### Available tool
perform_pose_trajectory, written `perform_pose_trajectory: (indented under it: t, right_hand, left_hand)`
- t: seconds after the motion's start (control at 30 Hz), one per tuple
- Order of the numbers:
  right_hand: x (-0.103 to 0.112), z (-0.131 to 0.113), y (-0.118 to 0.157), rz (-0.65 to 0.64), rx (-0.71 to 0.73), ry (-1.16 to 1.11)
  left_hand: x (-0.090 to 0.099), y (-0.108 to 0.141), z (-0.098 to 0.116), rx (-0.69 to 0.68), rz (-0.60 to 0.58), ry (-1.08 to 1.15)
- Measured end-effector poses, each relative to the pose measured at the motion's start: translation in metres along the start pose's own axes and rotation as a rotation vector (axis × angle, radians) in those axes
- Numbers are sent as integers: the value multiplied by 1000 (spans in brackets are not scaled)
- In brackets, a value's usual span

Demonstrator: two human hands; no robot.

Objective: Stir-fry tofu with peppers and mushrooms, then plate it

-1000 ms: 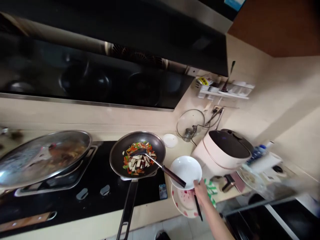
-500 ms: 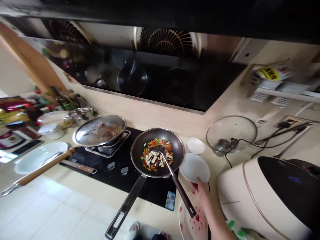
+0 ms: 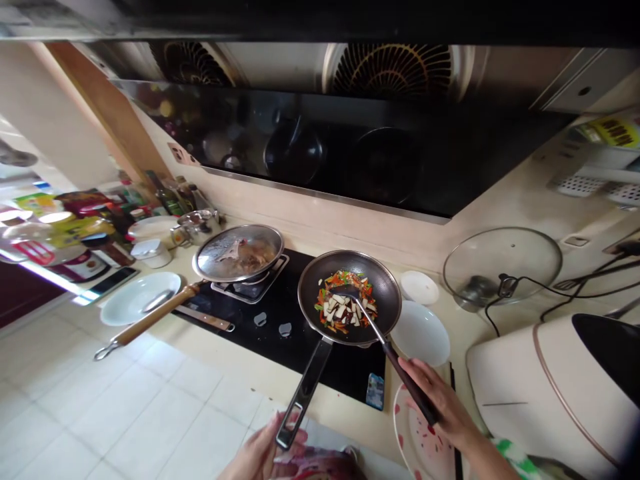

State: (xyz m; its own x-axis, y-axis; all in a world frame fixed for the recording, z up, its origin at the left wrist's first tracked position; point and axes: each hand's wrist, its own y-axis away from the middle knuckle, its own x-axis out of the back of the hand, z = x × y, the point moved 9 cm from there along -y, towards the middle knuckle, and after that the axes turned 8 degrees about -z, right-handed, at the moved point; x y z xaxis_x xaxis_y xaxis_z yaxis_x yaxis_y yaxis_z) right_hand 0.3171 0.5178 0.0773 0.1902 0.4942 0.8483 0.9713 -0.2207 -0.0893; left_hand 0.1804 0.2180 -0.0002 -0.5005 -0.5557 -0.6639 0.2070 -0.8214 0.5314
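The right hand [image 3: 443,407] is closed around the dark handle of a long steel spatula [image 3: 395,357]. The flat end of the spatula sits down in the food. The food is a pile of small cut pieces [image 3: 345,313], with white strips, orange bits, green bits and dark bits. It lies in the middle of a round black frying pan [image 3: 383,293]. The pan sits on a flat black glass stove [image 3: 345,370].

The left hand [image 3: 257,453] is open, low down near the person's body. Its fingers are just by the end of the pan's long steel handle [image 3: 305,390]. I cannot tell if they touch it.

Under the right hand is a white plate with red marks [image 3: 417,433]. Just above that plate is a plain white bowl [image 3: 420,333], and a small white dish [image 3: 419,287] is near it. A small blue packet [image 3: 375,391] lies at the edge of the stove.

On the other side of the stove is a second pan with a shiny steel lid [image 3: 237,253] and a long wooden handle [image 3: 155,323]. Past it, a white plate with a spoon [image 3: 120,307] rests on the cream tabletop [image 3: 325,407]. A clear glass lid [image 3: 503,263] leans on the wall, and a big cream rice cooker [image 3: 530,393] stands beside it.
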Motion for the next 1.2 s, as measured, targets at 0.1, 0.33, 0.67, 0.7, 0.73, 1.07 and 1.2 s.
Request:
perform_pose_trajectory:
  t: [0.1,0.33,0.67,0.7,0.73,1.07,1.2]
  right_hand:
    - [18,-60,-26,-5,217,284]
    - [81,-181,13,-86,310,717]
    - [77,-177,-73,183,44,157]
    - [98,-156,-74,272,-67,47]
    - [121,-133,-72,359,-191,-29]
    - [127,-7,-74,621,-606,-636]
    - [145,-16,-80,446,-500,-611]
  left_hand:
    - [-21,-6,19,6,-180,-9]
    - [-42,-15,18,100,-308,-14]
    - [-41,-10,18,154,-297,-41]
    - [-41,-10,17,153,-293,-41]
    - [-40,-11,17,149,-288,-42]
    - [-33,-18,13,75,-217,25]
    - [-32,-18,17,23,-194,11]
